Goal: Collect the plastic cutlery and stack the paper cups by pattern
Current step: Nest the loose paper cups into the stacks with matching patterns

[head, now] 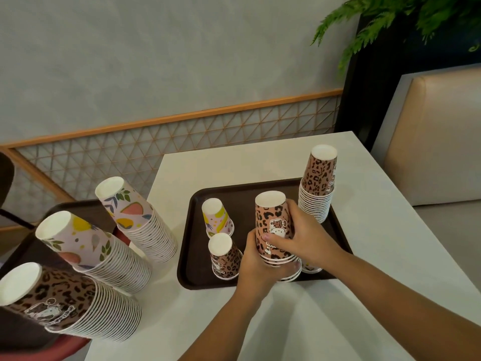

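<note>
A small stack of leopard-print cups stands upside down over the dark brown tray. My right hand grips its upper cups from the right. My left hand holds its lower rims from the left. Beside it on the tray stand a short leopard-print stack and a single fruit-pattern cup. A tall leopard-print stack rises at the tray's far right corner. A cup rim peeks out under my right wrist. No cutlery is visible.
On a second tray to the left stand three tall stacks: two fruit-pattern and one leopard-print. The white table has a beige bench to its right and a lattice wall panel behind.
</note>
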The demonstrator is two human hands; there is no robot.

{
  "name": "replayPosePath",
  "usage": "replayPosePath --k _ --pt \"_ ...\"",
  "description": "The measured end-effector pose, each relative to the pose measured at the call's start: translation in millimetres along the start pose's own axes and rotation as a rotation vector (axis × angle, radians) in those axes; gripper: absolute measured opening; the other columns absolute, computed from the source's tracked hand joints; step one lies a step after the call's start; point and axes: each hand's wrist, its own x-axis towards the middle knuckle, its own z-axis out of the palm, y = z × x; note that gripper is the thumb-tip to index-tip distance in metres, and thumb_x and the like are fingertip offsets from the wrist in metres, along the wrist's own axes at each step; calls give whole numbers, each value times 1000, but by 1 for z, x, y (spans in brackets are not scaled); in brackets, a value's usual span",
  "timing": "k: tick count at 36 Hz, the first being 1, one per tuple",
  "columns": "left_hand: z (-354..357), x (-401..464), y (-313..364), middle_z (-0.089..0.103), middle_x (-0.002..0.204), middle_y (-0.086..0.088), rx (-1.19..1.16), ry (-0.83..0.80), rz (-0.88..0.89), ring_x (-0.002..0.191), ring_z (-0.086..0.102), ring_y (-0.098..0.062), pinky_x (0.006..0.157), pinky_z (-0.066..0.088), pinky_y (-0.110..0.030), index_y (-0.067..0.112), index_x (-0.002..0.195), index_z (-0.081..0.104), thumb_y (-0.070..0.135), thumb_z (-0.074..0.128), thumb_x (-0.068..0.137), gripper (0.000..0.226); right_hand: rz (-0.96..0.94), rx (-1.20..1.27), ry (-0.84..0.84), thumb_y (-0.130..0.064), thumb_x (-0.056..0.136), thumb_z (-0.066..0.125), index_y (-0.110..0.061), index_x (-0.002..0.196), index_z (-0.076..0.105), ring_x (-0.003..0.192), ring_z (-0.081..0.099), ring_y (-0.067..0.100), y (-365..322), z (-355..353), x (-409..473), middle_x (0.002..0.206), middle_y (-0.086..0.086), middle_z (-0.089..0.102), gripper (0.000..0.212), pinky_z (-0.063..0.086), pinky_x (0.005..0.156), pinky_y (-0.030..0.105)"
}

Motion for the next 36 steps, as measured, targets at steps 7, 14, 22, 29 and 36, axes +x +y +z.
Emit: replayPosePath --k 7,14,22,29,36 --pt "-1 -1 -4 64 116 3 -17 -37 2 103 63 -3 81 53 -18 22 126 43 10 91 50 91 9 12 50 -39 74 72 -24 127 39 99 55 -4 -3 -5 1 112 -16 57 64 45 83 13" --pt "2 -4 -6 63 118 9 4 -40 1 109 61 -6 93 52 -33 31 123 45 32 89 40 94 -4 87 154 -30 77 71 -25 119 42 93 55 -6 -11 -18 6 108 -12 59 51 40 73 5" --pt "2 -3 -7 61 113 9 44 -32 -47 105 60 -6 81 53 -18 35 113 43 10 91 52 82 -116 157 510 -23 82 66 -13 124 43 93 55 0 -35 -70 36 106 -13 54 49 43 70 3" --pt "-1 -1 -7 61 113 10 31 -22 -69 105 60 -6 81 52 -20 37 110 43 7 89 55 78 -218 48 778 -28 81 70 -5 134 32 114 45 2 -35 -111 71 130 1 49 69 34 86 -5" --pt "-1 0 -4 61 114 9 23 -31 -68 105 60 -7 78 53 -17 37 111 42 7 89 56 78 -103 -55 726 -27 79 71 -6 136 31 124 46 17 -1 -107 85 136 8 48 72 35 91 10"
